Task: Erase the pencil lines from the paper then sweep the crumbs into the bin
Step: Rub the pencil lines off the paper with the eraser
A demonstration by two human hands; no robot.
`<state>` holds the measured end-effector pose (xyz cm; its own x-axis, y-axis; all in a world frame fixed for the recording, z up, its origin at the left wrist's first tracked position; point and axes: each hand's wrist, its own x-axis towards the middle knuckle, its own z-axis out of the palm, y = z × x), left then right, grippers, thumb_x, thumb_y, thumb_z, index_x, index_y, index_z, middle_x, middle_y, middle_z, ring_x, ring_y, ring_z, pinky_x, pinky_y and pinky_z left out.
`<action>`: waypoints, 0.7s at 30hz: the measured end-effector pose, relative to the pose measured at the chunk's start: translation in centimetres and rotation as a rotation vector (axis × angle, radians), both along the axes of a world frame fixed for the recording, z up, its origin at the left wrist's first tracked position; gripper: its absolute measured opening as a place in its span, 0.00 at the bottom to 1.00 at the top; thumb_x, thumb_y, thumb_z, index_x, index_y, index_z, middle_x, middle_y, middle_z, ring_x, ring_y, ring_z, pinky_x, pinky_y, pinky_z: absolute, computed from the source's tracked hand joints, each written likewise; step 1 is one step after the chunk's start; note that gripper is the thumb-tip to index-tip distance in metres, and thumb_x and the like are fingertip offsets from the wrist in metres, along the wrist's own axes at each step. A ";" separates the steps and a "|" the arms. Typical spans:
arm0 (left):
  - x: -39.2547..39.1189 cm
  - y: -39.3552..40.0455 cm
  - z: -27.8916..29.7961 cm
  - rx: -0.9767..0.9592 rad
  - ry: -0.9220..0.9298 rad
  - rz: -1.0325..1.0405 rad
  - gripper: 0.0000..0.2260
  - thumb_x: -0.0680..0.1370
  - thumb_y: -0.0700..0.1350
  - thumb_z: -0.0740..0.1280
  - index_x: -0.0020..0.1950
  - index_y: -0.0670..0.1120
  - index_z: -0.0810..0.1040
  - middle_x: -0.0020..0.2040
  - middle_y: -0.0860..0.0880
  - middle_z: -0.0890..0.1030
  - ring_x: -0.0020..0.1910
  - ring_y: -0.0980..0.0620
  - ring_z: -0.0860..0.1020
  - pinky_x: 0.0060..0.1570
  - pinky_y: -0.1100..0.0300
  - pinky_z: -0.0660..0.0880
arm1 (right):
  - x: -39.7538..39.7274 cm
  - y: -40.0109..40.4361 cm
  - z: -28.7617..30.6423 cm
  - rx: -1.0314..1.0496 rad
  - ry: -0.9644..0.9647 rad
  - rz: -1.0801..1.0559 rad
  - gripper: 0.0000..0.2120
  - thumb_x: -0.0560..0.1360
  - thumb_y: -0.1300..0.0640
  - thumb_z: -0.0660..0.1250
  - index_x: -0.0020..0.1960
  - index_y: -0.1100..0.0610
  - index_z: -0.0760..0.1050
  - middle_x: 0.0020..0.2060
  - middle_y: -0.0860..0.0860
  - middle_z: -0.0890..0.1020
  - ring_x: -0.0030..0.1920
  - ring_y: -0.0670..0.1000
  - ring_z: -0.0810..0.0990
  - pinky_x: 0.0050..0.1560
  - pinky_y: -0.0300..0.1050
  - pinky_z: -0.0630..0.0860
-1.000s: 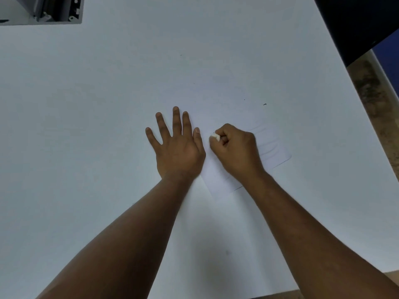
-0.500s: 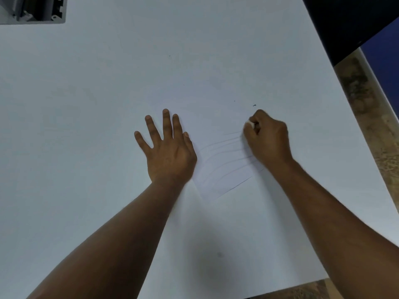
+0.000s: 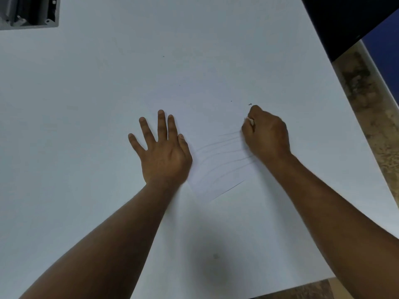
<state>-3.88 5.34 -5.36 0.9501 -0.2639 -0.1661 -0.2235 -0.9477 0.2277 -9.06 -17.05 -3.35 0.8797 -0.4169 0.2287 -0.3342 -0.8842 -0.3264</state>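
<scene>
A white sheet of paper [image 3: 218, 117] lies on the white table, hard to tell from it, with several faint curved pencil lines [image 3: 220, 156] across its near part. My left hand [image 3: 160, 152] rests flat on the paper's left edge, fingers spread. My right hand [image 3: 266, 134] is closed around a small white eraser [image 3: 250, 120], whose tip shows at the fingers, at the right end of the lines. A dark eraser crumb [image 3: 250, 104] lies just beyond my right hand. A smaller speck [image 3: 231, 101] sits to its left.
A grey bin [image 3: 32, 14] with an open top stands at the table's far left corner. The table's right edge [image 3: 336, 87] runs diagonally, with brown mottled floor [image 3: 367, 100] and a dark object [image 3: 345, 20] beyond it. The near edge [image 3: 291, 290] shows at bottom right.
My right hand with the eraser moved right across the paper, from beside my left hand to the right end of the lines. My left hand stayed flat.
</scene>
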 end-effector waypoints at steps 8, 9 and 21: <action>0.0 0.0 -0.4 0.026 -0.017 -0.009 0.29 0.85 0.59 0.42 0.85 0.51 0.44 0.85 0.52 0.41 0.82 0.40 0.37 0.77 0.32 0.37 | -1.4 5.4 0.5 0.163 -0.023 0.207 0.07 0.77 0.54 0.63 0.43 0.57 0.72 0.30 0.52 0.76 0.31 0.59 0.75 0.31 0.48 0.72; 0.0 0.0 -0.5 0.034 -0.023 -0.011 0.29 0.85 0.59 0.43 0.85 0.51 0.44 0.85 0.51 0.41 0.82 0.39 0.37 0.77 0.32 0.37 | -1.4 6.2 0.4 0.153 -0.012 0.232 0.07 0.77 0.54 0.63 0.43 0.57 0.72 0.30 0.51 0.75 0.30 0.58 0.74 0.30 0.46 0.71; 0.0 0.1 -0.3 0.031 -0.015 -0.010 0.29 0.85 0.59 0.43 0.85 0.51 0.44 0.85 0.53 0.40 0.82 0.40 0.36 0.77 0.32 0.37 | -1.3 -1.2 0.1 -0.021 0.058 -0.054 0.06 0.76 0.59 0.61 0.41 0.58 0.68 0.30 0.56 0.74 0.31 0.62 0.74 0.32 0.47 0.69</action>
